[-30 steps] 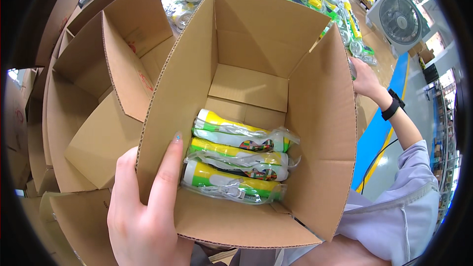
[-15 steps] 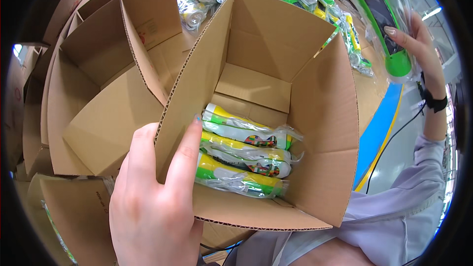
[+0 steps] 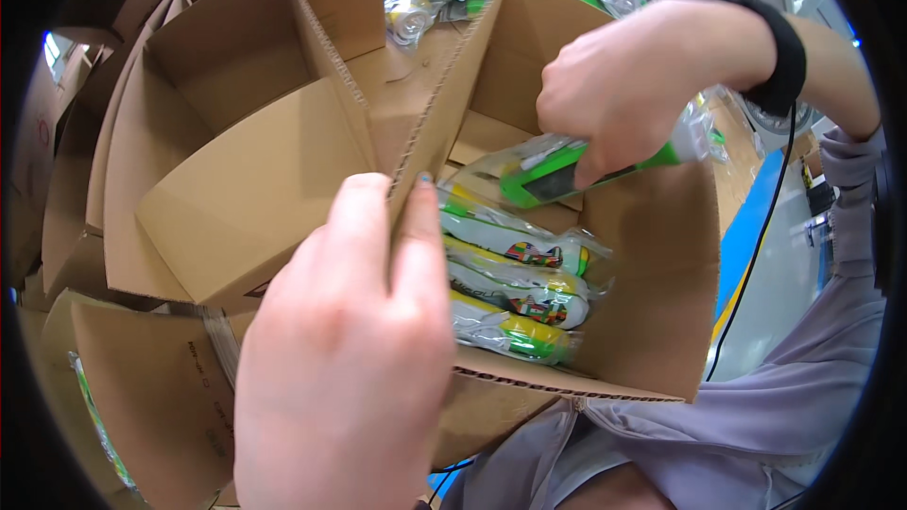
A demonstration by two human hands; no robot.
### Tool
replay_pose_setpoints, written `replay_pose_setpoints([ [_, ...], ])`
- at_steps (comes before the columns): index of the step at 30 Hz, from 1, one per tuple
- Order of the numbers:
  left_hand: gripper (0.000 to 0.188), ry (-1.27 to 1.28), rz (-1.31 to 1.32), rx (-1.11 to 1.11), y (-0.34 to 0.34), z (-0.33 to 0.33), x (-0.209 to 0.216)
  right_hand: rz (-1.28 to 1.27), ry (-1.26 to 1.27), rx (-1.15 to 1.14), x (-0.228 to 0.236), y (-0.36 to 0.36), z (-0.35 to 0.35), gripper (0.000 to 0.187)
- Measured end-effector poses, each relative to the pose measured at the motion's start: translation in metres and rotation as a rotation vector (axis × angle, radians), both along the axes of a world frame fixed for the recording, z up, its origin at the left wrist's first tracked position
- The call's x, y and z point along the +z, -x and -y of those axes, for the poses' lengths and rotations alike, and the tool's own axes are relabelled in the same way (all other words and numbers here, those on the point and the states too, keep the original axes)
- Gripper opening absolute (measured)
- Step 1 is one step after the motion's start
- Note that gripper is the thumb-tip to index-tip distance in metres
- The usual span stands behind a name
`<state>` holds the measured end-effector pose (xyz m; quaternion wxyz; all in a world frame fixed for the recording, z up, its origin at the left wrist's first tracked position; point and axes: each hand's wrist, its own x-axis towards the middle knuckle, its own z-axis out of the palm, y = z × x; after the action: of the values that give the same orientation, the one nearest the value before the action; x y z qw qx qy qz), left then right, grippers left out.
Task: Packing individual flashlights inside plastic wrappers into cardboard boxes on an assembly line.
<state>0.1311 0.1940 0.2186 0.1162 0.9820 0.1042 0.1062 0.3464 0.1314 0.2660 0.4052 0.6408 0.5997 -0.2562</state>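
Observation:
An open cardboard box [image 3: 652, 283] stands tilted in front of me. My left hand [image 3: 350, 331] grips its left wall, fingers on both sides of the edge. Over the box's opening, my right hand [image 3: 628, 85] is closed around a green flashlight [image 3: 543, 179] with a dark panel, wrapped in a clear plastic bag. It lies nearly level, its pale end to the right. Below it, several bagged yellow, green and white flashlights [image 3: 520, 269] lie side by side on the box's bottom. The right hand's fingertips are partly hidden behind the flashlight.
Left of the box stand other open cardboard boxes [image 3: 236, 161], with a smaller one [image 3: 151, 387] at the lower left. More bagged flashlights [image 3: 435, 0] are heaped at the back. A black cable [image 3: 756, 246] hangs down on the right, beside a blue strip [image 3: 753, 217].
My right hand has brought the bagged flashlight from the upper right, down and left, into the box's opening. The box and my left hand appear further right in view.

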Motion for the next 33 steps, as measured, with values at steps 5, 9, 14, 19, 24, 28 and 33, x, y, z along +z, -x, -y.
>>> replay_pose_setpoints([
  [5,0.077,-0.031,-0.036,0.037,0.001,0.004,0.001,0.027,-0.175,-0.104,-0.031,0.004,0.0,0.042],
  [9,0.077,-0.051,0.045,0.032,0.0,0.007,-0.004,-0.028,-0.395,-0.267,-0.059,0.0,0.018,0.041],
  [14,0.077,-0.029,0.18,0.035,0.002,0.013,-0.011,-0.142,-0.474,-0.312,-0.078,-0.02,0.022,0.045],
  [19,0.08,-0.141,-0.047,0.007,0.002,0.011,0.002,-0.416,-0.097,-0.349,-0.045,-0.043,0.002,0.047],
  [24,0.074,-0.117,-0.009,0.007,0.0,0.006,-0.009,-0.277,0.108,-0.236,-0.04,-0.044,-0.008,0.05],
  [28,0.07,-0.116,0.021,0.001,0.001,0.0,-0.015,-0.282,0.119,-0.137,-0.046,-0.041,-0.005,0.05],
  [33,0.066,-0.079,0.036,0.009,-0.001,-0.002,-0.015,-0.353,0.098,-0.071,-0.057,-0.051,-0.008,0.059],
])
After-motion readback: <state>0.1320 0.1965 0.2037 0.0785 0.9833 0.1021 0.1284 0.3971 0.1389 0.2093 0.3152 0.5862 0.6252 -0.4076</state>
